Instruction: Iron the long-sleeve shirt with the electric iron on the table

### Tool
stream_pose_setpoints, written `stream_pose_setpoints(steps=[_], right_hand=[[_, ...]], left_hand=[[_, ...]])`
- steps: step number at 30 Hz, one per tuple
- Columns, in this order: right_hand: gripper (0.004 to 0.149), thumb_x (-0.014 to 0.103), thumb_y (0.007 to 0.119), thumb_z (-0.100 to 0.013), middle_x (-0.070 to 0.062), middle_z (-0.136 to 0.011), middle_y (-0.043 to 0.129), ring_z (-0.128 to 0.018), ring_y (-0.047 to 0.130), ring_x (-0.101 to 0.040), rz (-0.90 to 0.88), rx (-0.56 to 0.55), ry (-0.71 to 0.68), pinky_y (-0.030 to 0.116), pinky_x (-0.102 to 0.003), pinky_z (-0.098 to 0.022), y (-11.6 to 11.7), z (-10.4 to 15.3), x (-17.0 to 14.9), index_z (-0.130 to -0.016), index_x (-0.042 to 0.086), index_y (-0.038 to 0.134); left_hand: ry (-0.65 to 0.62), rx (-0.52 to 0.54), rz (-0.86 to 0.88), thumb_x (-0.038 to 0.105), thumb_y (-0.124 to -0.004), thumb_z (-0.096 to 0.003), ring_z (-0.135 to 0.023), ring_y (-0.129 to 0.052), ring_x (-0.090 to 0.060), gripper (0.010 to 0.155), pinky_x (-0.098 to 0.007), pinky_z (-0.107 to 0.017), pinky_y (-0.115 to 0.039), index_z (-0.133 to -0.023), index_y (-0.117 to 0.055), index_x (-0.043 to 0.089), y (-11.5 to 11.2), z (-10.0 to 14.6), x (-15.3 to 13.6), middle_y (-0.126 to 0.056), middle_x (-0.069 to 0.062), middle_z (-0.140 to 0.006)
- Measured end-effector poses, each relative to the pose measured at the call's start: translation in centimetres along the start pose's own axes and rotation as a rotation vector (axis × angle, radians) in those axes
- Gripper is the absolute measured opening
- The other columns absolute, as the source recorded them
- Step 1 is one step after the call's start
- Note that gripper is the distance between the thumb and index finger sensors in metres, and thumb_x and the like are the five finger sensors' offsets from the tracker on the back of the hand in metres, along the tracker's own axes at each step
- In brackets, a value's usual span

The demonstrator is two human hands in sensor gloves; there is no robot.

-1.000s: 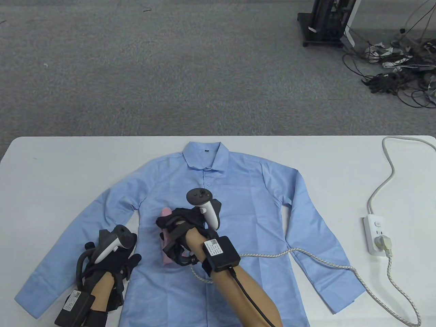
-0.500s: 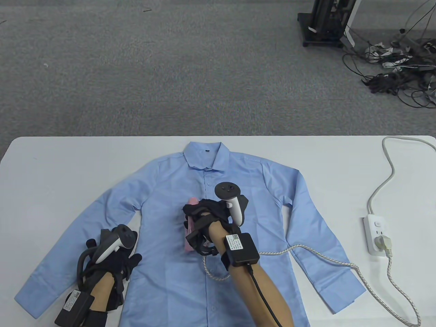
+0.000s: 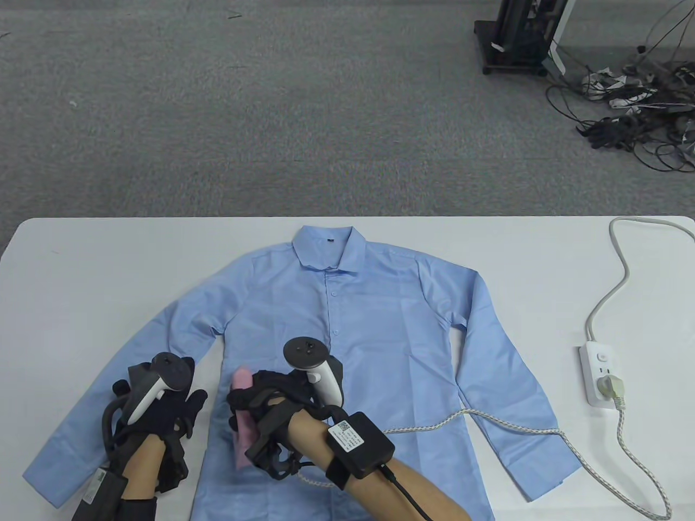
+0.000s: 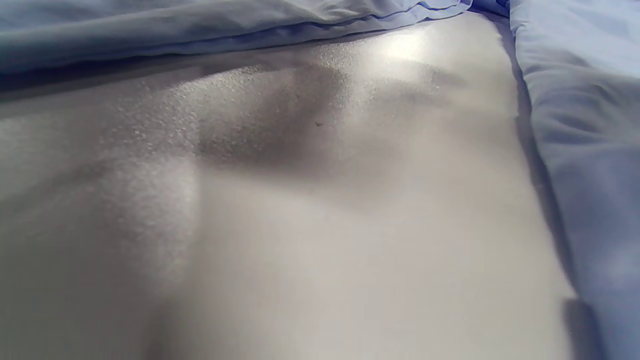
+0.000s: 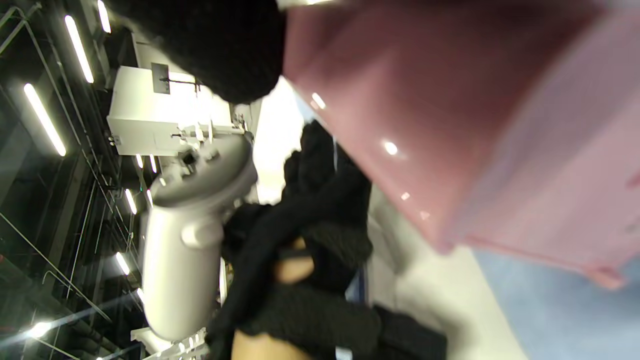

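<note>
A light blue long-sleeve shirt (image 3: 380,336) lies flat, front up, on the white table (image 3: 81,271). My right hand (image 3: 260,401) grips the handle of a pink iron (image 3: 242,429), which sits on the shirt's lower left front panel. In the right wrist view the iron (image 5: 450,125) fills the upper right, with a gloved finger (image 5: 225,45) curled over it. My left hand (image 3: 174,407) rests with spread fingers on the shirt's left sleeve, just left of the iron. The left wrist view shows only bare table (image 4: 320,225) and shirt fabric (image 4: 590,125).
The iron's braided cord (image 3: 488,418) runs right across the shirt's right sleeve to a white power strip (image 3: 600,374) near the table's right edge. Grey carpet lies beyond the table, with a black stand (image 3: 516,38) and tangled cables (image 3: 630,125) at far right.
My right hand has slid the iron from the shirt's middle back to the left and toward the near edge. The left hand has shifted slightly left and away along the sleeve.
</note>
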State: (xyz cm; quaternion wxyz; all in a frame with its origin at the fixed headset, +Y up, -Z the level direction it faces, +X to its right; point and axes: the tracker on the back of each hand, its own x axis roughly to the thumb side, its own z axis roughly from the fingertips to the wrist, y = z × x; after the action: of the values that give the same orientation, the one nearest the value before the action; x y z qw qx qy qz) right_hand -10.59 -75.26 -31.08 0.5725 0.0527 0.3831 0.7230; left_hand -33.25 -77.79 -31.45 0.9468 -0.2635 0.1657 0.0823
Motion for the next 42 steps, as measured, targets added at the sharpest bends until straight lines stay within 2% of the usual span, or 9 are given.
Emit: stream_pose_setpoints(steps=[3,5,11,14,17,25,31,39,42], right_hand=[[0.065,0.03,0.077,-0.045,-0.023,-0.071,0.073,-0.055,0.094,-0.029,-0.014,0.052,0.054,0.085,-0.049,-0.042,1.2,-1.0,-1.4,-0.081,-0.013,0.045],[0.065,0.032,0.077,-0.045,-0.022,-0.071,0.072,-0.055,0.094,-0.027,-0.008,0.052,0.036,0.085,-0.047,-0.041,1.6,-1.5,-1.9,-0.08,-0.012,0.044],[0.065,0.031,0.076,-0.045,-0.022,-0.071,0.072,-0.056,0.094,-0.027,-0.033,-0.002,0.043,0.086,-0.047,-0.042,1.2,-0.9,-2.2,-0.081,-0.012,0.044],[0.065,0.031,0.076,-0.045,-0.022,-0.071,0.072,-0.056,0.094,-0.027,-0.059,-0.032,0.041,0.086,-0.047,-0.042,0.8,-0.4,-2.5,-0.081,-0.012,0.044],[0.065,0.031,0.076,-0.045,-0.023,-0.07,0.072,-0.055,0.095,-0.027,-0.066,-0.08,0.042,0.086,-0.047,-0.041,-0.1,0.4,-2.9,-0.08,-0.013,0.044],[0.064,0.03,0.077,-0.044,-0.023,-0.069,0.073,-0.053,0.095,-0.028,-0.104,-0.202,0.054,0.086,-0.048,-0.04,-4.6,3.9,-5.0,-0.08,-0.013,0.045],[0.064,0.03,0.077,-0.044,-0.024,-0.069,0.073,-0.053,0.095,-0.028,-0.117,-0.251,0.063,0.086,-0.048,-0.039,-7.6,6.1,-6.2,-0.08,-0.014,0.046],[0.065,0.031,0.076,-0.045,-0.024,-0.068,0.074,-0.052,0.096,-0.027,-0.102,-0.273,0.053,0.087,-0.047,-0.039,-7.6,6.3,-6.3,-0.08,-0.014,0.046],[0.064,0.032,0.075,-0.046,-0.024,-0.069,0.073,-0.053,0.095,-0.028,-0.07,-0.246,0.048,0.085,-0.048,-0.039,-6.7,6.4,-5.6,-0.08,-0.013,0.045]], left_hand=[[-0.058,-0.049,-0.017,0.065,-0.054,-0.0363,-0.104,0.011,-0.025,0.076,-0.06,-0.069,0.007,-0.096,-0.009,0.052,-0.6,-0.1,0.7,0.01,0.008,-0.108],[-0.113,-0.157,-0.029,0.062,-0.054,-0.0385,-0.104,0.012,-0.024,0.073,-0.059,-0.068,0.008,-0.096,-0.01,0.052,-1.4,-0.5,1.2,0.011,0.009,-0.107],[-0.088,-0.226,-0.069,0.067,-0.062,-0.0335,-0.103,0.014,-0.024,0.085,-0.059,-0.068,0.009,-0.095,-0.006,0.05,-2.4,-1.2,0.8,0.014,0.009,-0.106],[-0.048,-0.192,-0.149,0.07,-0.063,-0.0279,-0.103,0.013,-0.023,0.089,-0.059,-0.069,0.009,-0.092,-0.004,0.052,-2.4,-1.2,1.2,0.014,0.01,-0.105],[-0.041,-0.164,-0.195,0.07,-0.063,-0.0274,-0.107,0.005,-0.026,0.09,-0.061,-0.07,0.005,-0.095,-0.007,0.05,-2.3,-0.9,1.6,0.007,0.007,-0.109],[-0.042,-0.203,-0.152,0.068,-0.064,-0.029,-0.105,0.01,-0.026,0.09,-0.061,-0.07,0.006,-0.094,-0.004,0.05,-2.4,-0.9,1.5,0.012,0.008,-0.107],[-0.041,-0.224,-0.137,0.068,-0.064,-0.0293,-0.103,0.013,-0.025,0.089,-0.061,-0.07,0.006,-0.092,-0.003,0.05,-2.3,-0.8,1.5,0.014,0.008,-0.105],[-0.044,-0.227,-0.138,0.068,-0.064,-0.0297,-0.103,0.013,-0.026,0.09,-0.06,-0.07,0.007,-0.093,-0.003,0.05,-2.2,-0.8,1.5,0.014,0.008,-0.105],[-0.08,-0.179,-0.11,0.067,-0.061,-0.0329,-0.106,0.008,-0.026,0.083,-0.06,-0.069,0.007,-0.098,-0.013,0.048,-1.2,-0.4,1.1,0.005,0.007,-0.11]])
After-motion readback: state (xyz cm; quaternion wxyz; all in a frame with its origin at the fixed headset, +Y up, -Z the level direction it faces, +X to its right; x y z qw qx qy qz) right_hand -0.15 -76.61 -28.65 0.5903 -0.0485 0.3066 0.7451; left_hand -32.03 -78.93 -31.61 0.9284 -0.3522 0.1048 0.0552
